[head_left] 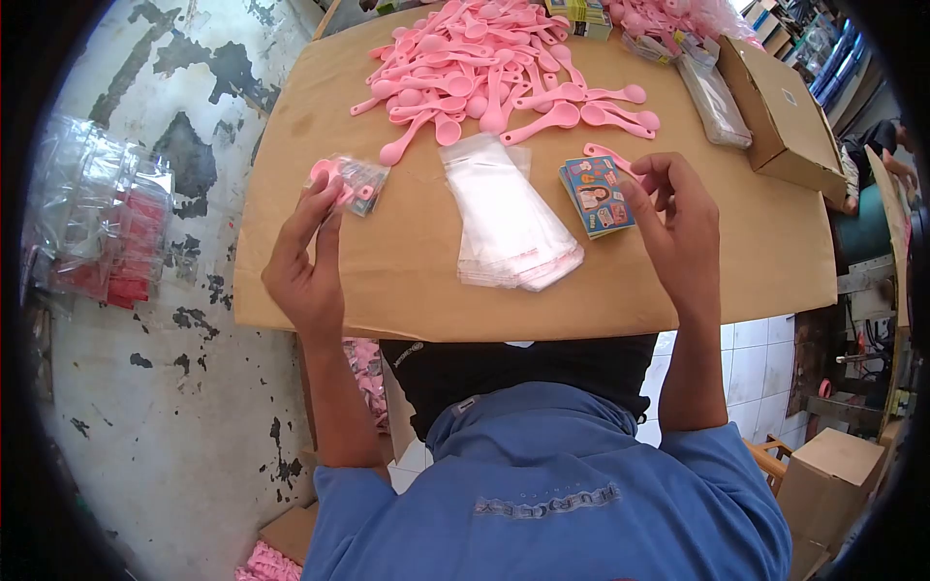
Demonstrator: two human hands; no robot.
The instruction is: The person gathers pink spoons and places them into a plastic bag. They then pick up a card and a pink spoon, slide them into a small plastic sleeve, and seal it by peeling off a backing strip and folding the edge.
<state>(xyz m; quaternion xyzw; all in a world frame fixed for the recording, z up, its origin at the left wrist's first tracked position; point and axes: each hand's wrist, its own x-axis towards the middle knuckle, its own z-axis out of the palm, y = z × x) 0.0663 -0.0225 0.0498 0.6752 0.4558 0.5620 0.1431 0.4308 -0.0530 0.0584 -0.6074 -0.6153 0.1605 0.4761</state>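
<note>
My left hand point(310, 257) is closed on the edge of a small clear plastic packet point(366, 178). Pink plastic and a printed card show through its film. Over to the right, my right hand point(675, 218) has its thumb and index finger around one end of a pink measuring spoon point(605, 153); the fingers hide that end. Just left of these fingertips sits a stack of printed cards point(593, 194) with a blue picture on top. Between my hands lie clear plastic bags point(506, 218), loosely fanned on the brown tabletop point(407, 281).
A heap of pink measuring spoons point(475, 63) covers the table's far middle. At the far right stand a cardboard box point(780, 116) and a bundle of clear bags point(712, 102). More cards point(581, 15) lie at the back. A peeling wall point(184, 387) borders the left side.
</note>
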